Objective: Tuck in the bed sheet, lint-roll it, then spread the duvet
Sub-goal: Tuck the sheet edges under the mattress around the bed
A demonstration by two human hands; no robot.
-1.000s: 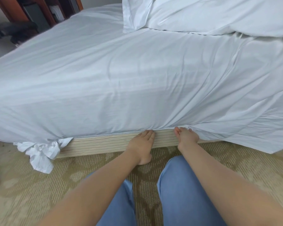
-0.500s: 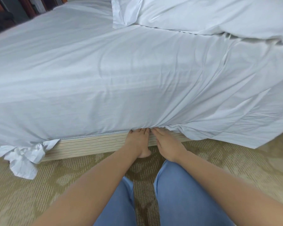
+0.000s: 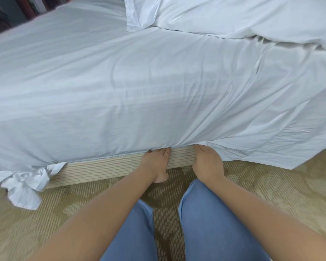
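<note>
Tuck phase, mid-edge. Half a second back the two hands sat side by side, nearly touching, at the mattress seam; now the right hand [image 3: 207,162] has slid away along the bed base [image 3: 105,169] and there is a clear gap of bare striped base between it and the left hand [image 3: 155,162]. Left hand: fingers straight, tips pushed up into the seam under the bed sheet [image 3: 158,95], thumb hanging below, nothing gripped. Right hand: fingers also fairly straight and together, tips going under the hanging fold of sheet just beyond it; I can't tell if the hidden tips pinch any cloth. Read: left hand pins the finished stretch while the right hand moves on to the next loose stretch. On the left hand's outer side the sheet is tucked tight to the seam, down to a knotted corner tail [image 3: 24,183] hanging onto the carpet [image 3: 271,194]. On the right hand's outer side the sheet still drapes loose over the base, almost to the carpet, so a good length of this edge is untucked. Duvet [image 3: 243,16] is bunched up well beyond both hands at the far side of the bed, not spread. No lint roller in view. So step one is unfinished, steps two and three not started. Writing: no brands, labels or text readable anywhere.
</note>
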